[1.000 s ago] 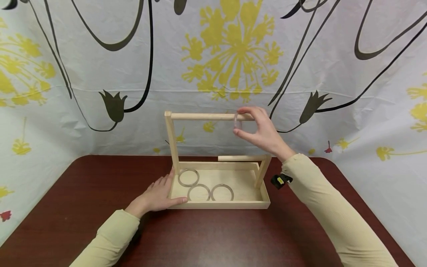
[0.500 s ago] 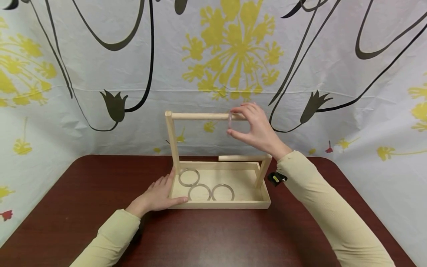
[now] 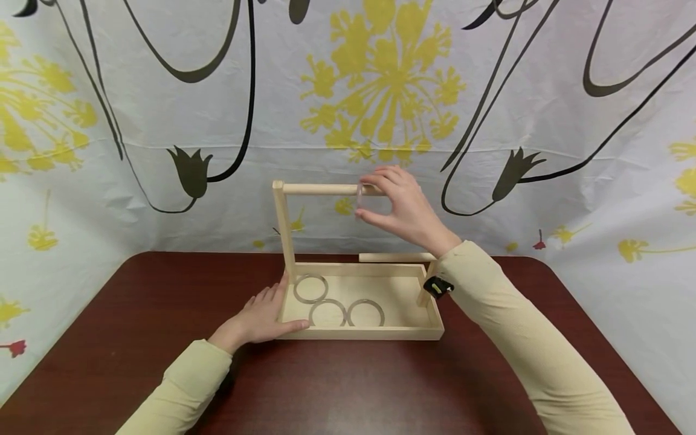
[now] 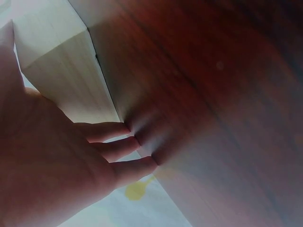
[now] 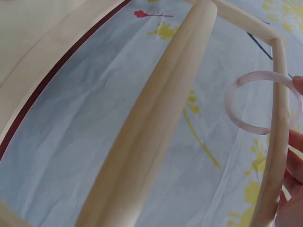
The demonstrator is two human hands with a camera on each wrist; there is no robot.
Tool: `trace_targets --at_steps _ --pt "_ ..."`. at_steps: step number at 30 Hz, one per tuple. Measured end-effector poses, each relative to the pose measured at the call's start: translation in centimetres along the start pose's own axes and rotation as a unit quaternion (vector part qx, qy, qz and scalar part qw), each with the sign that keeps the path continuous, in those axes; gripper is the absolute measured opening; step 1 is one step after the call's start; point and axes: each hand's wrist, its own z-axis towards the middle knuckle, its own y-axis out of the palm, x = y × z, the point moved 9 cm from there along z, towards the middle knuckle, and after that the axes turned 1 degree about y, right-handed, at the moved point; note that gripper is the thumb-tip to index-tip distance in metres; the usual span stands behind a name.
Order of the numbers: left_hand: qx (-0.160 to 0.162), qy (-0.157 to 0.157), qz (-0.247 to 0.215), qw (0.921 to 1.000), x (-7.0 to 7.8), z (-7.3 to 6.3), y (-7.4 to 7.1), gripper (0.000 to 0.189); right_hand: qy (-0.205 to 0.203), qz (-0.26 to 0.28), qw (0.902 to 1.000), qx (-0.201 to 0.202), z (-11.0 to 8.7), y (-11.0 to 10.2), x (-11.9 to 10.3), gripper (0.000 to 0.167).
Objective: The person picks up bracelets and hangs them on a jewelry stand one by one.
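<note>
My right hand (image 3: 405,205) pinches a pale translucent bangle (image 3: 359,196) between thumb and fingers. That bangle hangs around the upper wooden bar (image 3: 321,190) of a light wood stand; the right wrist view shows the bar running through the ring (image 5: 228,101). My left hand (image 3: 258,320) rests against the left end of the stand's tray (image 3: 359,334), its thumb along the front edge. In the left wrist view its straight fingers (image 4: 135,169) reach down to the table. Three more bangles lie flat in the tray, one a bangle (image 3: 366,301) near the middle.
A shorter, lower bar (image 3: 394,258) extends left from a post at the tray's right end, beneath the right hand. A tall post (image 3: 284,232) carries the upper bar at the left. The dark red-brown table (image 3: 348,386) meets a patterned cloth (image 3: 375,90) behind.
My right hand has slid leftward along the upper bar, taking the bangle with it. The left hand holds its place on the tray, and the three bangles there lie as before.
</note>
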Motion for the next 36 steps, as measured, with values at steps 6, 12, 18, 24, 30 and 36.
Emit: trace_targets --at_steps 6,12,18,24,30,36 --pt "0.003 0.002 0.003 1.0000 0.0 0.0 0.0 0.113 -0.008 -0.003 0.9999 -0.010 0.7 0.8 -0.9 0.051" --pt "0.007 0.007 0.006 0.9999 0.1 0.1 0.0 0.112 -0.015 -0.008 0.9996 -0.023 1.4 1.8 -1.6 0.054" --pt "0.003 0.004 0.005 1.0000 -0.1 0.1 0.0 0.112 -0.020 -0.008 0.9993 -0.032 2.4 2.9 -2.4 0.053" --pt "0.002 0.007 0.004 1.0000 0.0 0.2 0.1 0.112 -0.019 -0.007 0.9990 -0.039 3.3 3.9 -3.2 0.053" --pt "0.002 0.009 0.005 0.9999 -0.1 0.2 0.1 0.112 -0.011 -0.015 0.9991 -0.038 3.9 4.8 -3.7 0.052" --pt "-0.002 0.007 0.006 1.0000 -0.1 0.1 0.2 0.112 -0.010 -0.039 0.9985 -0.038 4.3 5.5 -4.3 0.052"
